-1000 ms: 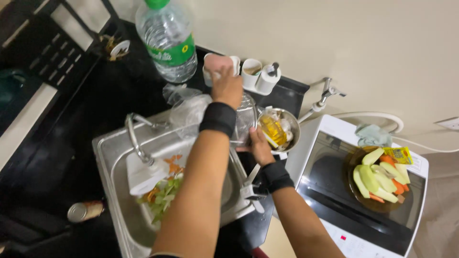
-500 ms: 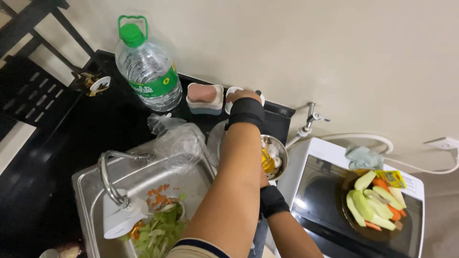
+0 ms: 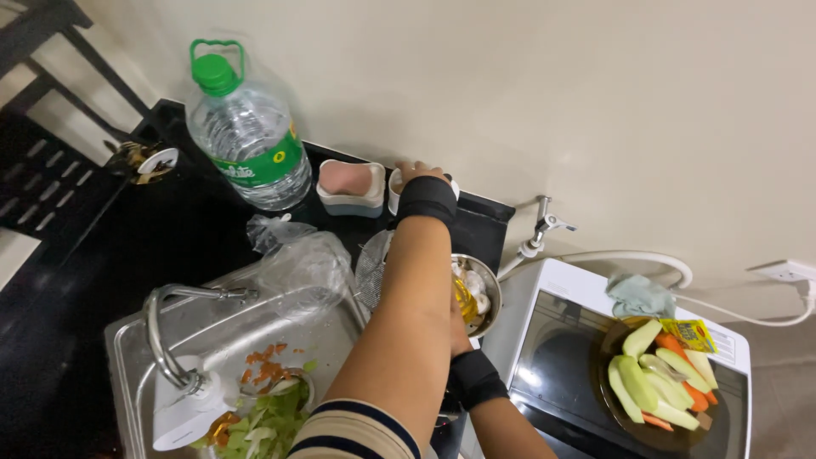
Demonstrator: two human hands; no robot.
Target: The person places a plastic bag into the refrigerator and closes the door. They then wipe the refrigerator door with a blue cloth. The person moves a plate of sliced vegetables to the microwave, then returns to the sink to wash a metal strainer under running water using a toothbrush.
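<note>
Left hand (image 3: 418,174) reached far across the counter to the small white cup (image 3: 396,189) against the wall; fingers were hidden behind the black wristband, so whether it gripped the cup could not be told. Right hand (image 3: 457,327) sat lower, mostly hidden under the left forearm, beside the round steel bowl (image 3: 488,293); its grip could not be told either. The bowl held pale mushrooms and something yellow, partly covered by the arm.

Just left of the cup stood a white rectangular dish with a pink block (image 3: 350,183). Farther left, a large clear plastic water bottle with a green cap (image 3: 246,132) stood upright on the black counter (image 3: 102,238). A crumpled clear plastic bag (image 3: 297,263) lay near the bottle, at the sink's far edge. The steel sink (image 3: 127,357), near left, held green and orange vegetable scraps under a curved steel tap (image 3: 161,327).

To the right, a white appliance with a dark glass top (image 3: 561,357) carried a dark plate of sliced green and orange vegetables (image 3: 659,382), a yellow packet (image 3: 690,334) on its far edge, and a pale green cloth (image 3: 639,295) behind.
</note>
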